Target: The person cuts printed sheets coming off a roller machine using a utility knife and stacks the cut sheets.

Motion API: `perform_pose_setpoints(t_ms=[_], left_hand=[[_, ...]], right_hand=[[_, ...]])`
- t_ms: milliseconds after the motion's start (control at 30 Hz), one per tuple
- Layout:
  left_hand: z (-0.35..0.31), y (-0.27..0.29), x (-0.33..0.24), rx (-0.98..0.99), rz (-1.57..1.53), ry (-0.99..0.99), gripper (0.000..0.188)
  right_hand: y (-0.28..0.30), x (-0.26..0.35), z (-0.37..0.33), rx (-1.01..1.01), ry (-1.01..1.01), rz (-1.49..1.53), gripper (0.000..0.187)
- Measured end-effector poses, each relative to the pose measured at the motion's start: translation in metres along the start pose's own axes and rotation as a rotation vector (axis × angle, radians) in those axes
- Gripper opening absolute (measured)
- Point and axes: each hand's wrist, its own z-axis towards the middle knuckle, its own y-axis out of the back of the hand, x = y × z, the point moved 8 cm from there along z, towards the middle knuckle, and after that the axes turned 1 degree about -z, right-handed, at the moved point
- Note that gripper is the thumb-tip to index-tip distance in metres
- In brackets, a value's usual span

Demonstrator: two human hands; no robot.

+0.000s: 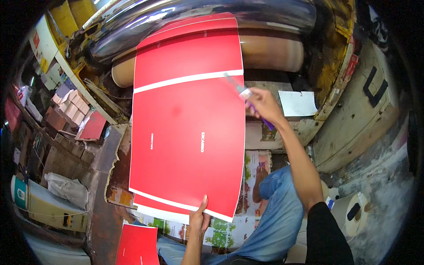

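Observation:
My left hand [198,219] pinches the near edge of a large glossy red sheet [187,119] with white stripes, holding it up flat in front of me. At the sheet's upper right edge my right hand [261,104] grips a small tool with a purple handle and a thin metal blade [234,84]; the blade tip rests near the white stripe. The sheet's far end lies against a big chrome roller [198,17] of a machine.
A brown roller [274,53] sits below the chrome one. Another red sheet [138,245] lies at lower left, printed colourful sheets [221,234] under my knees. White paper [298,103] rests on the ledge at right. Stacked boxes [70,106] and clutter fill the left.

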Motion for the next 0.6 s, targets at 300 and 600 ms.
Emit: perform_pose_setpoints(t_ms=[300,600], left_hand=[[-0.046,0.044,-0.007,-0.110,-0.004,-0.006,0.044],[-0.077,0.074,-0.008,-0.042,0.051,-0.008,0.057]], right_hand=[[0.010,-0.049,0.027,-0.233,-0.048,-0.013,0.026],[0.017,0.023,-0.018,-0.469,0.572,-0.578,0.023]])
